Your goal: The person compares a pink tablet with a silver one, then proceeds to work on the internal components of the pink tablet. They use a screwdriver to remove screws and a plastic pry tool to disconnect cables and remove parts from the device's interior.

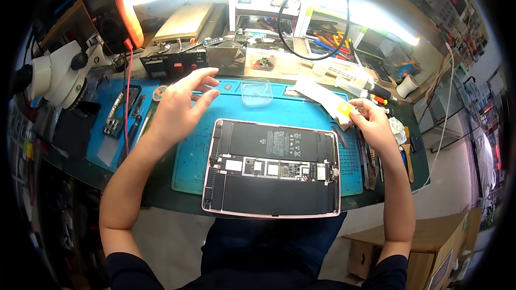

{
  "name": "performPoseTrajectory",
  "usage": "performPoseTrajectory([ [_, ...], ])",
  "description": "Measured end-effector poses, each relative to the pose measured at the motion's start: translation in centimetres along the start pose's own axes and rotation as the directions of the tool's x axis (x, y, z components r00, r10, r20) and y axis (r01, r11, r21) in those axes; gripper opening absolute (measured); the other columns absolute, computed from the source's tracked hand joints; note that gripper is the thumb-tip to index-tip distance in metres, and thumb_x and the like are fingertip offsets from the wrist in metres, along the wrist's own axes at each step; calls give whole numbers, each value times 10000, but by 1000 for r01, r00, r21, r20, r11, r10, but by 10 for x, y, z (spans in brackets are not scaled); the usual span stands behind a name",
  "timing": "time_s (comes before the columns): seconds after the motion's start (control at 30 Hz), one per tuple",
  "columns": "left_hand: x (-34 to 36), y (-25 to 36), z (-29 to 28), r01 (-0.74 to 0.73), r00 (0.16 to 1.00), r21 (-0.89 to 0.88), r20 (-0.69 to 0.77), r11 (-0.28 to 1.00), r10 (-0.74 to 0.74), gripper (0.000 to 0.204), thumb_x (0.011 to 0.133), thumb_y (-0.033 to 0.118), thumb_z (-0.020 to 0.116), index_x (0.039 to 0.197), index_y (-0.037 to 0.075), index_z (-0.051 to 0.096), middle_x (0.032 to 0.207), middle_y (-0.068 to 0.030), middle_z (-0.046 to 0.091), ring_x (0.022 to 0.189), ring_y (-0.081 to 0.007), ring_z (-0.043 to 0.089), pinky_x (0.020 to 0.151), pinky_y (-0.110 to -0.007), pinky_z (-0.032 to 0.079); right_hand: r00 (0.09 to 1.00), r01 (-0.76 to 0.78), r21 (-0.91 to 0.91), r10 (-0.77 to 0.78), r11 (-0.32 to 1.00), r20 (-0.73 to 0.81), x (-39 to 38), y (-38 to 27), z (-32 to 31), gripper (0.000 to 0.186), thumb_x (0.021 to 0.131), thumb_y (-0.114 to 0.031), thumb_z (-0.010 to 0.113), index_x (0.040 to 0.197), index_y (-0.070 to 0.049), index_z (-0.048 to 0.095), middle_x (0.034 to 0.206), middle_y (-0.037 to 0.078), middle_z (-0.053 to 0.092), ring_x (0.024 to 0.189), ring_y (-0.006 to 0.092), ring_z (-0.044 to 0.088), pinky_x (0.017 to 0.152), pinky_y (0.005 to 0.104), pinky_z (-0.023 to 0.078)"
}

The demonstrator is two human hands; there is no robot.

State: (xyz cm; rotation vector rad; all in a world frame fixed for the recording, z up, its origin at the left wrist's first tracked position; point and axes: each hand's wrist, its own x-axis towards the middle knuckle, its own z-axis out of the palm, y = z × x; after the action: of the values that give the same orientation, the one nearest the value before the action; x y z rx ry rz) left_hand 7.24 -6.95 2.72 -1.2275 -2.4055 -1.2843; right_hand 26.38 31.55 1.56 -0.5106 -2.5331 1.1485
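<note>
An opened tablet (pixel 271 193) lies on the blue mat (pixel 188 166), its dark batteries and central circuit board exposed. My left hand (pixel 184 107) is raised beside its upper left corner, fingers apart and loosely bent, holding nothing. My right hand (pixel 370 127) pinches a pale strip with a yellow patch (pixel 344 108) above the tablet's upper right. A clear plastic box (pixel 257 92) sits beyond the tablet, near a small square part (pixel 228 86).
A white microscope (pixel 54 78) and an orange multimeter (pixel 110 19) stand at left, near a phone frame (pixel 114 118) and tools. Syringes (pixel 349 85) and long tools (pixel 371 166) lie at right. A black cable loop (pixel 279 27) hangs before tool bins (pixel 322 37).
</note>
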Motion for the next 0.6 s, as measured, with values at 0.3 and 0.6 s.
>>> performPoseTrajectory([
  [0.3, -4, -10, -9, 88, 995, -10, 43, 996, -88, 297, 1019, 43, 656, 1311, -4, 681, 1077, -110, 774, 955, -172, 733, 822, -299, 579, 912, 120, -584, -322, 803, -255, -1, -5, 17, 251, 961, -174, 710, 1198, -94, 732, 1083, 118, 714, 960, 320, 724, 825, 424, 561],
  [0.6, -9, -8, -8, -7, 999, -6, 34, 1000, 8, 243, 955, -48, 657, 1185, -10, 725, 1034, -103, 745, 895, -173, 707, 772, -301, 564, 827, 336, -504, -505, 796, -246, -9, -12, 21, 309, 1008, 24, 567, 1292, -6, 688, 1082, 174, 627, 1001, 321, 658, 880, 396, 523],
])
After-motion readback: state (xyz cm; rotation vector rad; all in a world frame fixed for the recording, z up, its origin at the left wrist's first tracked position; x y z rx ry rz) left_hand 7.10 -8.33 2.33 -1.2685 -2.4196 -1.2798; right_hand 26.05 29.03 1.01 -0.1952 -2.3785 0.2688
